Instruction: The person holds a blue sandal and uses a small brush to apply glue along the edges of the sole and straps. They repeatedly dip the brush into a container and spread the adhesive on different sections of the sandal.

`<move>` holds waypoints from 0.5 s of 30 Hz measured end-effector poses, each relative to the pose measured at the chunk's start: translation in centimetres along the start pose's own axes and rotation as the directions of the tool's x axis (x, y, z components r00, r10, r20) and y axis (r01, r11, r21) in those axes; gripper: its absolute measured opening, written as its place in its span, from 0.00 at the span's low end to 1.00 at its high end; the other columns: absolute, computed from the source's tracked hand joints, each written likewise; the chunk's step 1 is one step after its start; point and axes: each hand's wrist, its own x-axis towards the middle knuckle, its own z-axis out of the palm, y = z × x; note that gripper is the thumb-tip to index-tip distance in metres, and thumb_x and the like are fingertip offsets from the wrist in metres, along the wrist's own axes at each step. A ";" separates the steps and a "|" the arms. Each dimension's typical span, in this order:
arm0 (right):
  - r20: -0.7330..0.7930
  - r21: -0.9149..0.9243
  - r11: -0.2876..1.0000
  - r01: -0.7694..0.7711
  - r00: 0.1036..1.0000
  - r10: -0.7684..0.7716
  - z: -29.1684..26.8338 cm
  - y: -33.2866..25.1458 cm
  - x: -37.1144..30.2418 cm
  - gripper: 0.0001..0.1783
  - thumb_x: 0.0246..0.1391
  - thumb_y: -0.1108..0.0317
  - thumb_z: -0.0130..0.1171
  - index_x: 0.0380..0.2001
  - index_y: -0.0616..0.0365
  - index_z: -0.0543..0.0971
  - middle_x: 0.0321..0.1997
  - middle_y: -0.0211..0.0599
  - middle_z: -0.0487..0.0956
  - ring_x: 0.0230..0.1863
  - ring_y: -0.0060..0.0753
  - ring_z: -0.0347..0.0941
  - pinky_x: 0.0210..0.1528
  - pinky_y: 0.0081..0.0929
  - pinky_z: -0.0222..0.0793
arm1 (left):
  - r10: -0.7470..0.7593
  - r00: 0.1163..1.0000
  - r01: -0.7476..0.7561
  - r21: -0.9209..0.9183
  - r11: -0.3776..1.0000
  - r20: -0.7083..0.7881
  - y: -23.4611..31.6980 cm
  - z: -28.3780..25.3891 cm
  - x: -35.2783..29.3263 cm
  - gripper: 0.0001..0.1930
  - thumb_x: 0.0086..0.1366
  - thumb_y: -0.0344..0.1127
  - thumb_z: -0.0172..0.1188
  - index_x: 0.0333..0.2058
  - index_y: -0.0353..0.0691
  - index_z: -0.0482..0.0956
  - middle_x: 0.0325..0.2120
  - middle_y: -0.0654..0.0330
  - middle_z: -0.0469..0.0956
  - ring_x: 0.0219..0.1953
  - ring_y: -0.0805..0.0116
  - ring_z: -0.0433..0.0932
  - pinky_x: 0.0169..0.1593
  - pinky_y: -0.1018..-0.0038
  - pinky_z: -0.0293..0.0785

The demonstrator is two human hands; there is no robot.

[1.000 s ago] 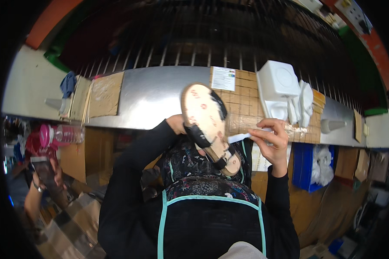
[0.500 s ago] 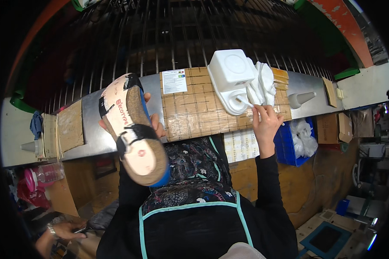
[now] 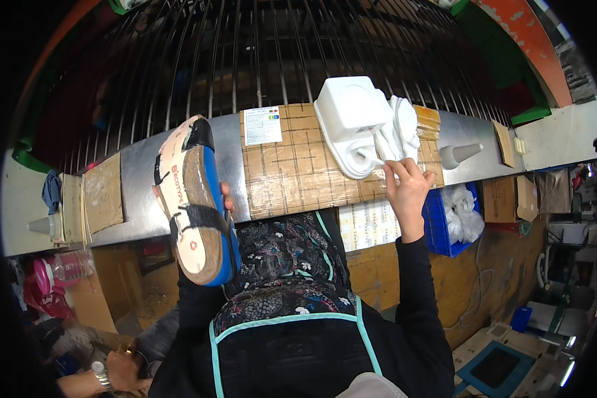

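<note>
My left hand (image 3: 227, 197) is wrapped round a sandal (image 3: 179, 192) with a beige insole, black straps, a brown cork-like rim and a blue side. The sandal is held upright in front of me, hiding most of the palm. On the bench, a white plastic container (image 3: 358, 109) has a small round cup (image 3: 361, 161) at its near end. Beside that cup, the fingertips of my right hand (image 3: 408, 189) pinch a thin white stick (image 3: 380, 161) that reaches into the cup. White cloth (image 3: 398, 129) lies right of the container.
Taped cardboard (image 3: 282, 176) with a printed sheet (image 3: 262, 126) covers the bench middle. Metal bars (image 3: 245, 60) run behind. A grey cone (image 3: 461, 154) lies at right, above a blue bin (image 3: 450, 232) of plastic bags. Another person's hand (image 3: 123, 371) shows at lower left.
The sandal has turned, showing more of its blue side, and shifted slightly left. My right hand stays at the cup with the stick. The other person's hand has moved lower.
</note>
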 end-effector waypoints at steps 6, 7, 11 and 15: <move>0.095 -0.029 0.999 0.025 0.995 -0.022 0.0 0.3 0.1 0.02 0.50 0.66 0.64 0.28 0.48 0.83 0.26 0.28 0.75 0.25 0.31 0.71 0.40 0.34 0.50 | 0.023 0.991 -0.018 0.034 0.999 -0.128 0.6 0.7 0.9 0.54 0.55 0.78 0.47 0.63 0.33 0.56 0.42 0.29 0.71 0.38 0.41 0.80 0.34 0.57 0.83; 0.127 0.015 0.999 -0.051 0.991 0.048 0.0 0.6 -0.1 0.03 0.51 0.66 0.64 0.28 0.50 0.83 0.25 0.30 0.76 0.24 0.32 0.71 0.39 0.33 0.52 | 0.040 0.986 -0.034 0.044 0.998 -0.160 0.3 1.1 1.0 0.54 0.55 0.78 0.47 0.62 0.32 0.57 0.40 0.28 0.72 0.37 0.42 0.80 0.33 0.59 0.84; 0.210 0.353 0.853 -0.383 0.921 0.327 0.6 1.9 -1.0 0.09 0.55 0.63 0.62 0.26 0.55 0.83 0.21 0.35 0.75 0.19 0.30 0.68 0.31 0.28 0.56 | 0.058 0.982 -0.044 0.081 0.996 -0.180 -0.2 2.9 1.8 0.55 0.54 0.78 0.47 0.63 0.31 0.57 0.41 0.31 0.73 0.35 0.44 0.81 0.32 0.61 0.84; 0.636 0.541 0.340 -0.769 0.639 0.433 1.0 4.1 -1.9 0.13 0.59 0.59 0.60 0.31 0.59 0.82 0.20 0.26 0.74 0.21 0.13 0.64 0.23 0.17 0.56 | 0.150 0.912 -0.073 0.210 0.975 -0.382 -0.5 4.2 2.8 0.56 0.55 0.81 0.42 0.57 0.25 0.62 0.35 0.31 0.73 0.30 0.50 0.79 0.27 0.66 0.80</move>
